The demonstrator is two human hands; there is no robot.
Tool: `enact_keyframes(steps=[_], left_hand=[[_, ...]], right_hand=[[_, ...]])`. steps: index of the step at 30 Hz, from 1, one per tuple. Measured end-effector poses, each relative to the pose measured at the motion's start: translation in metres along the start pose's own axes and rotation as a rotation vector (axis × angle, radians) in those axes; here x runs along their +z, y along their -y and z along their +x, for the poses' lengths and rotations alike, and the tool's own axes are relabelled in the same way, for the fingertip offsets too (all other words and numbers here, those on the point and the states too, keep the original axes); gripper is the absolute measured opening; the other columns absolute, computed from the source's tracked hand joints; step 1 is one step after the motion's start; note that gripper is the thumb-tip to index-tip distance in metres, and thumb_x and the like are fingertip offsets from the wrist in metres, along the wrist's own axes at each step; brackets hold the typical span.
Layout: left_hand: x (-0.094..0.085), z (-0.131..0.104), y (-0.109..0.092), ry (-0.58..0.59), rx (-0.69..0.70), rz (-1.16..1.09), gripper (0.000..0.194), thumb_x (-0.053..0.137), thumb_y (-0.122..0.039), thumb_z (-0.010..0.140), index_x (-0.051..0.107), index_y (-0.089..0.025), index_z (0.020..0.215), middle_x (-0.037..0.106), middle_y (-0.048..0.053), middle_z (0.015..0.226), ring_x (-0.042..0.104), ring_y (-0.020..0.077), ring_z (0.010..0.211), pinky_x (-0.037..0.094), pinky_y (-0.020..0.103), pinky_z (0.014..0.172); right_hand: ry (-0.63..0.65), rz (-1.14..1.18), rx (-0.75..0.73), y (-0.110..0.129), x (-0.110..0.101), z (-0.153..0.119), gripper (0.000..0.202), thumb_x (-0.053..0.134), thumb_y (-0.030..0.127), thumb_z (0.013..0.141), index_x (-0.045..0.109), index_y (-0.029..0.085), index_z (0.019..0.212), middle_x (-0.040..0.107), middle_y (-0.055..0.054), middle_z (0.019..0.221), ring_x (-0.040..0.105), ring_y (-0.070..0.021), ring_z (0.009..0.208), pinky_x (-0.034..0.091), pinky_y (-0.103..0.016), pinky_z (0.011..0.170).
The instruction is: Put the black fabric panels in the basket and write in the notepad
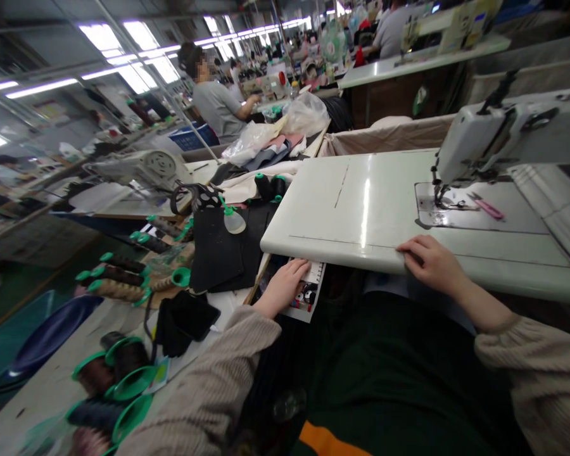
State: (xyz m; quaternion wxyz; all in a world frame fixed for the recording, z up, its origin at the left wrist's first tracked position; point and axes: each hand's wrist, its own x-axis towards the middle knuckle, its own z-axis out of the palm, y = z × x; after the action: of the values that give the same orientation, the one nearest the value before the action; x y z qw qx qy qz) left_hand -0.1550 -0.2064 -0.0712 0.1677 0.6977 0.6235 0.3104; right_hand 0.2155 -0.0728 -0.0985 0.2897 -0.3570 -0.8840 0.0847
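My left hand rests on a small white control box with round buttons, fixed under the front edge of the white sewing table. Its fingers lie on the box's top. My right hand lies flat on the table's front edge, fingers curled over the rim and holding nothing. The sewing machine stands at the right, its needle over the metal plate. Pink snips lie beside the needle.
Left of the table, black fabric pieces, a clear oil bottle and several thread cones on green bases crowd a side bench. Another person sews at a bench behind. A fabric-lined bin stands past the table.
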Motion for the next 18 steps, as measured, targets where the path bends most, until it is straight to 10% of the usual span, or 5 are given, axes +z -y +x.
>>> enact_keyframes(steps=[9,18], left_hand=[[0.007,0.014,0.02,0.371,0.222,0.447,0.044,0.05,-0.006,0.086,0.053,-0.017,0.128,0.057,0.015,0.127,0.052,0.0294,0.121,0.038,0.048,0.104],[0.003,0.004,0.032,0.294,0.608,0.955,0.043,0.037,-0.008,0.095,0.046,-0.005,0.137,0.053,0.021,0.136,0.052,0.0293,0.126,0.045,0.041,0.1]], right_hand=[[-0.017,-0.035,0.003,0.003,0.002,0.0,0.022,0.051,0.018,0.087,0.063,0.019,0.105,0.06,-0.008,0.099,0.055,-0.025,0.096,0.045,-0.038,0.088],[-0.029,-0.023,0.009,0.008,-0.002,0.003,0.022,0.051,0.017,0.086,0.065,0.017,0.103,0.06,-0.01,0.097,0.053,-0.0256,0.094,0.044,-0.041,0.087]])
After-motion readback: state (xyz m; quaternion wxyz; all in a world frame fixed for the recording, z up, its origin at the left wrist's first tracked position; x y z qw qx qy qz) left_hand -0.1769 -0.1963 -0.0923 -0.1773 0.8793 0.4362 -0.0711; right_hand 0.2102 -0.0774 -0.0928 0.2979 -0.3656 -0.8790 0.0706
